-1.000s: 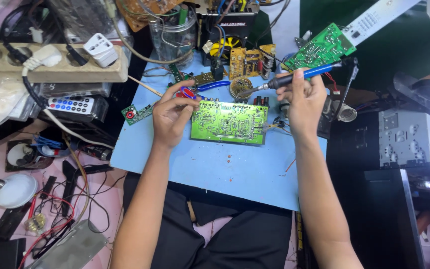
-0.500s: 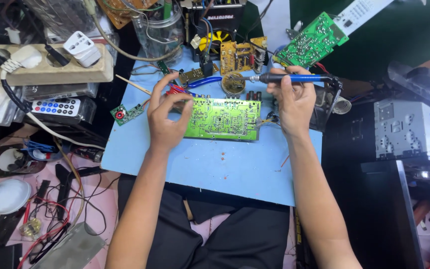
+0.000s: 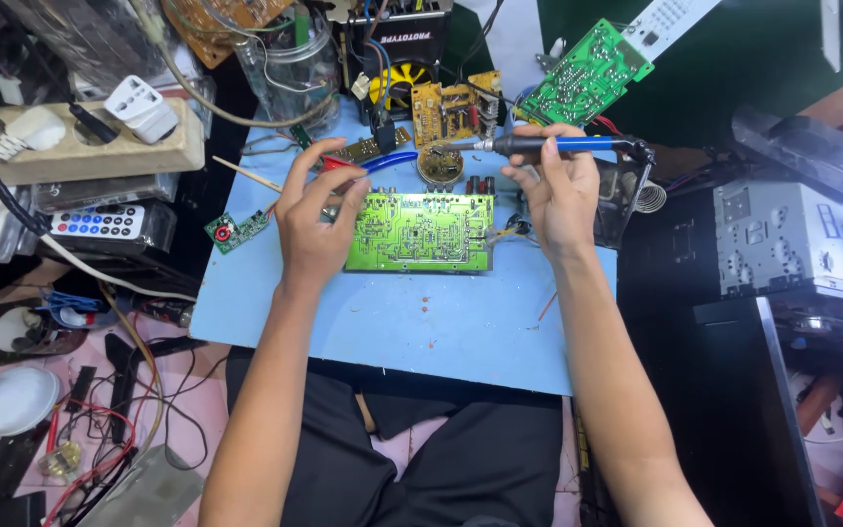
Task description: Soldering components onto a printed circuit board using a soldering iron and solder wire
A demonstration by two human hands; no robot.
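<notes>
Cluttered with parts, the surface (image 3: 382,322) carries a blue mat. I see my left hand (image 3: 316,217) resting on the left edge of a green circuit board (image 3: 420,232), fingers curled, pinching a red-handled tool (image 3: 336,164). The board lies flat at mat centre, solder side up, rectangular, with pale traces. My right hand (image 3: 558,195) grips a blue-handled soldering iron (image 3: 539,144), tip pointing left above the board.
</notes>
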